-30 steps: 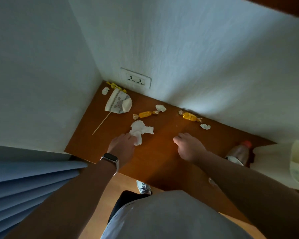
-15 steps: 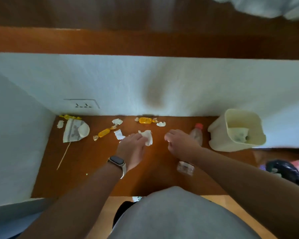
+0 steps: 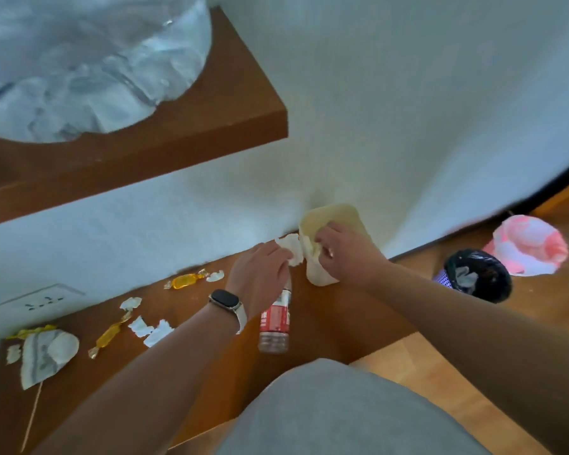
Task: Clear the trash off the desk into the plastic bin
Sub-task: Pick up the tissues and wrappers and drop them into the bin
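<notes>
A cream plastic bin stands at the desk's right end against the wall. My right hand grips its near rim. My left hand holds a crumpled white tissue right at the bin's left edge. A plastic bottle with a red label lies on the brown desk under my left wrist. Two yellow wrapped candies, several white paper scraps, a folded paper wrapper and a thin wooden stick lie scattered to the left.
A wooden shelf with a clear plastic bag hangs above the desk. A wall socket sits at the left. On the floor to the right stand a black-lined basket and a pink-and-white bag.
My left hand lifted the tissue off the desk and carried it right to the bin. My right hand moved onto the bin's rim. The view swung right.
</notes>
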{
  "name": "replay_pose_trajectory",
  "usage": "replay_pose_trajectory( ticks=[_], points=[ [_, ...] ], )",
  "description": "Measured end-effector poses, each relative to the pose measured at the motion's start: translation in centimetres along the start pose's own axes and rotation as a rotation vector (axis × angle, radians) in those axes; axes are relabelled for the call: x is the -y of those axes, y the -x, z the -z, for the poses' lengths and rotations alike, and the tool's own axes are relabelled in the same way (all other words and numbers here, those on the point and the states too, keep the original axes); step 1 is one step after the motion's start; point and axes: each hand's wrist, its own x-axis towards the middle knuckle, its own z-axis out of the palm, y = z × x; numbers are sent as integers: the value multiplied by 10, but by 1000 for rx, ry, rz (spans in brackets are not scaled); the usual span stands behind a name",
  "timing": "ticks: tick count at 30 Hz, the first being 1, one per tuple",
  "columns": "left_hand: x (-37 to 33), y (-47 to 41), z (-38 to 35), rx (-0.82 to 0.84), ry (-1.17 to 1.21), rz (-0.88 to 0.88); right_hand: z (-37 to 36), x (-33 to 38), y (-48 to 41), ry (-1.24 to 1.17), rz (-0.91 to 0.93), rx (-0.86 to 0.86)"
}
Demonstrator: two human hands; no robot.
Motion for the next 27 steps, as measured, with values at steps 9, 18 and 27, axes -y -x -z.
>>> replay_pose_trajectory(
  ticks=[9,18,27],
  points=[
    [-53,-64,-35,66,-58,13,10,-72,18,-84,-65,-36],
    [-63,-43,-50,109,-133,114,-6,-91,6,119,97,39],
    [-25,-6,-23,178,-267,223,-24,-51,-16,91,343,61]
  ],
)
